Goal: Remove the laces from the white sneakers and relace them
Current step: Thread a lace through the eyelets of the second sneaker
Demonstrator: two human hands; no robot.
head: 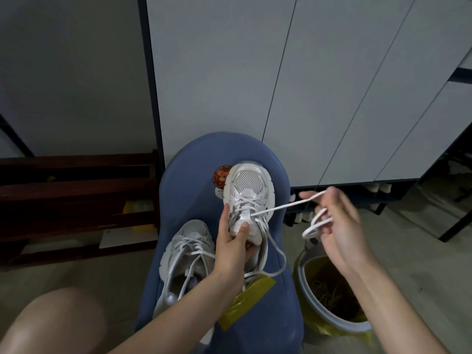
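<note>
A white sneaker (249,200) is held toe-away on a blue stool (194,154) by the left hand (231,247), while its lace (281,206) is pulled taut rightward, pinched in the right hand (337,223); a second sneaker (186,254) is left beside.

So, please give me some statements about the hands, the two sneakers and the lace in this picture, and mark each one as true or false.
1. The left hand grips the upper sneaker around its tongue area. True.
2. The right hand is empty. False: it pinches the white lace and pulls it out to the right of the sneaker.
3. The second sneaker lies on the blue seat, left of the held one. True.
4. The second sneaker has no laces. False: laces still cross it.
5. A bin with a yellow liner stands below the right hand. True.
</note>
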